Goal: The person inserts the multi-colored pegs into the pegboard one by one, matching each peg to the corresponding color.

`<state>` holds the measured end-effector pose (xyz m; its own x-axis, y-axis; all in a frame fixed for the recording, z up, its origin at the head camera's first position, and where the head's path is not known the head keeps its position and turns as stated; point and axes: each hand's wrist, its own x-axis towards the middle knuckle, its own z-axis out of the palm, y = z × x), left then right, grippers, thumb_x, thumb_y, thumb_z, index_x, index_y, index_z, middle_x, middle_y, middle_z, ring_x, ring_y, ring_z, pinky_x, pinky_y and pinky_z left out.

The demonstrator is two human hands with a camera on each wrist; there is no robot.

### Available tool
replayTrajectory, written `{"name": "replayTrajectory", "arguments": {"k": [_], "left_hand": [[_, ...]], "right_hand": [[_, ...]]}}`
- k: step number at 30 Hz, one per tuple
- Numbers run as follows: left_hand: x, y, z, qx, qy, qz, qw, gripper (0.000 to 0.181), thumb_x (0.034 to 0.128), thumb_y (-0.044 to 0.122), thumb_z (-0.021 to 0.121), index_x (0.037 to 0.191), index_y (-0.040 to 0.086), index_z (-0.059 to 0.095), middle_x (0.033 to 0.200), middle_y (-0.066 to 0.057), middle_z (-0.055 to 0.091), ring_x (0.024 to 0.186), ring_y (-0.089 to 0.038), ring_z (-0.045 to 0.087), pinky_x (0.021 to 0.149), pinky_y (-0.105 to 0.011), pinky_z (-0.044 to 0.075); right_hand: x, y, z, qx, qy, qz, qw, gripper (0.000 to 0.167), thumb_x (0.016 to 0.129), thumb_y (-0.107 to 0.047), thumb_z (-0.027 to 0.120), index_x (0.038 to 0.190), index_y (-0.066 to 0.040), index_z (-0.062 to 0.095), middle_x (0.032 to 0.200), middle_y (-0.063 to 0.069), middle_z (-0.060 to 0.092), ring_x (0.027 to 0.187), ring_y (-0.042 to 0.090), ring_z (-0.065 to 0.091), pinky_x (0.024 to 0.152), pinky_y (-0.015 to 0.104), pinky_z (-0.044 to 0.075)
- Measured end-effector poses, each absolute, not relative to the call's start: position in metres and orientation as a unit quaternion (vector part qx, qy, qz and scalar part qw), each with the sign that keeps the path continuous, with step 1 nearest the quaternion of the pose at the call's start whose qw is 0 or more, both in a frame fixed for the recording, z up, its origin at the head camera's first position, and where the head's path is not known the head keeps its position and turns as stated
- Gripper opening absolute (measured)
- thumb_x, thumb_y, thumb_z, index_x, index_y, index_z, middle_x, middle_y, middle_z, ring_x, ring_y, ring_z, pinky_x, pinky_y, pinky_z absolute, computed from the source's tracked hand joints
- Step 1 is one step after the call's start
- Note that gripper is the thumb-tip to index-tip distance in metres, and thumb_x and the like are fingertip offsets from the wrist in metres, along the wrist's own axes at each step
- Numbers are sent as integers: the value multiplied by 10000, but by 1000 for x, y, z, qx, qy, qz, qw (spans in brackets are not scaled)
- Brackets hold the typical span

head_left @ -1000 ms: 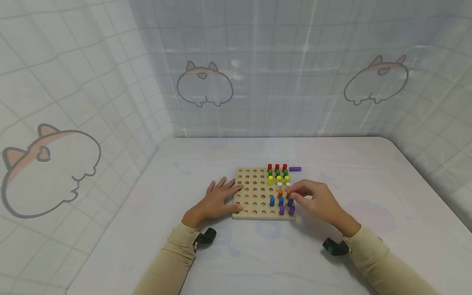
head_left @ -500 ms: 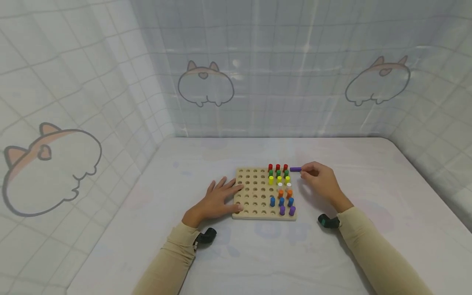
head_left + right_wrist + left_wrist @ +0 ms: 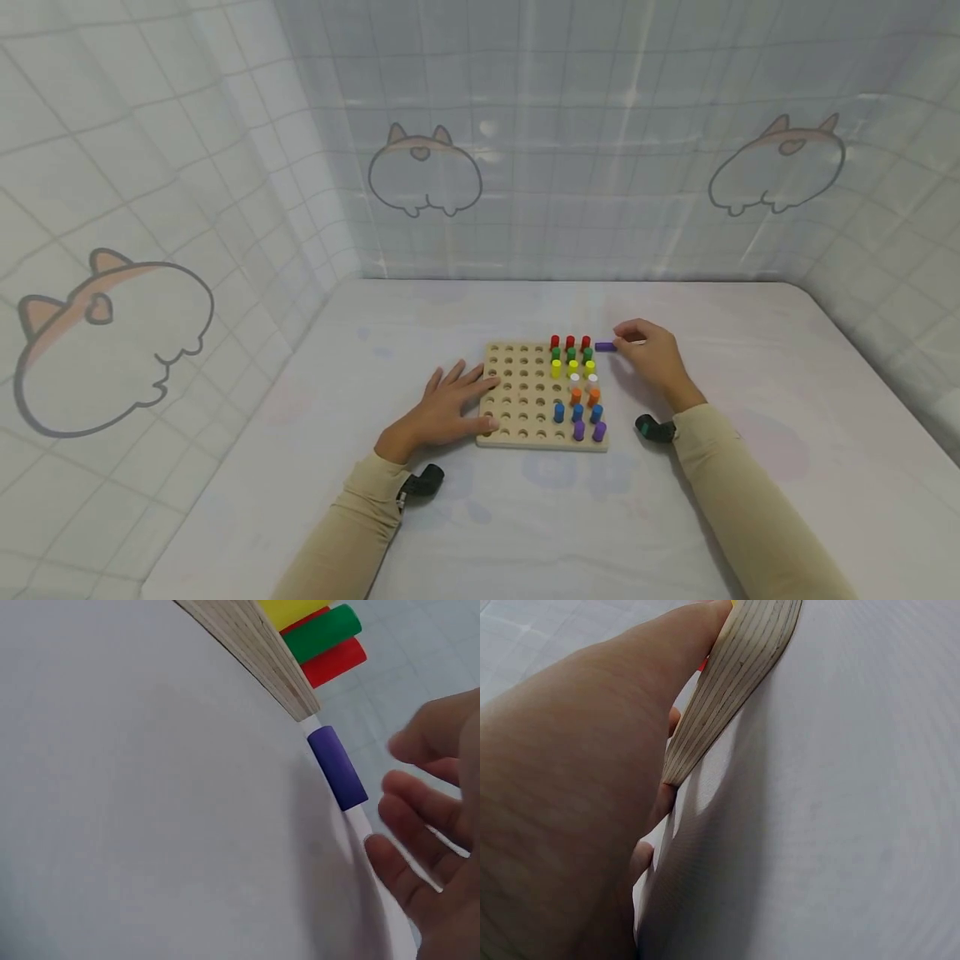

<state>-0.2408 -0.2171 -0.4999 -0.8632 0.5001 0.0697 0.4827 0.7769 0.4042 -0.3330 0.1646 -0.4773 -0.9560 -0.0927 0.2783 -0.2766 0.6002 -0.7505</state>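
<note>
A pale wooden pegboard (image 3: 512, 408) lies on the white table, its left columns of holes bare. My left hand (image 3: 442, 414) rests with spread fingers on the board's left edge; in the left wrist view the thumb (image 3: 682, 641) lies over the layered wooden side (image 3: 731, 682). Beyond the board's far right corner lies a loose purple peg (image 3: 605, 347) on its side. My right hand (image 3: 654, 357) is just right of that peg. In the right wrist view its loosely bent fingers (image 3: 409, 806) stand apart from the purple peg (image 3: 337, 767), holding nothing.
Upright pegs fill the board's right side in rows: red (image 3: 570, 342), green (image 3: 572, 355), yellow (image 3: 573, 367), white (image 3: 574, 381), orange (image 3: 575, 397), blue (image 3: 577, 413) and purple (image 3: 579, 431). A tiled-pattern curtain (image 3: 570, 233) surrounds the table's back and sides.
My right hand has left the orange and blue pegs at the board's right edge and moved away from me to the loose purple peg. The left hand stays on the board.
</note>
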Motion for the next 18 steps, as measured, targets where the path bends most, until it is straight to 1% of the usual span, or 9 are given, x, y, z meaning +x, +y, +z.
{"name": "replayTrajectory", "arguments": {"k": [4,8,12,18], "left_hand": [[-241,-216,-500,259,944,202,22,798,910,715,535,1582,337,332,1651,-24,216,1528,-335,27,1164,-619,-46],[-242,-216,-500,252,946,200,28,801,903,728,528,1583,359,317,1654,-6,198,1531,-314,14,1170,-601,-53],[-242,-216,-499,254,944,208,21,798,905,720,536,1580,343,335,1651,-19,217,1530,-323,26,1167,-610,-48],[-241,-216,-499,258,943,208,17,804,903,732,525,1576,327,352,1648,-36,235,1527,-344,39,1162,-624,-42]], "right_hand": [[-338,162,-480,103,-898,424,59,271,982,-205,655,1212,-63,673,1207,142,656,1148,338,575,993,532,445],[-340,158,-480,102,-903,417,23,251,993,-195,645,1220,-94,681,1269,128,634,1206,335,555,1045,533,425],[-340,155,-479,113,-912,394,23,222,989,-160,643,1194,-96,702,1277,127,640,1243,346,539,1077,550,392],[-341,155,-482,112,-923,366,30,196,984,-155,645,1158,-102,720,1241,131,659,1242,362,538,1064,567,396]]}}
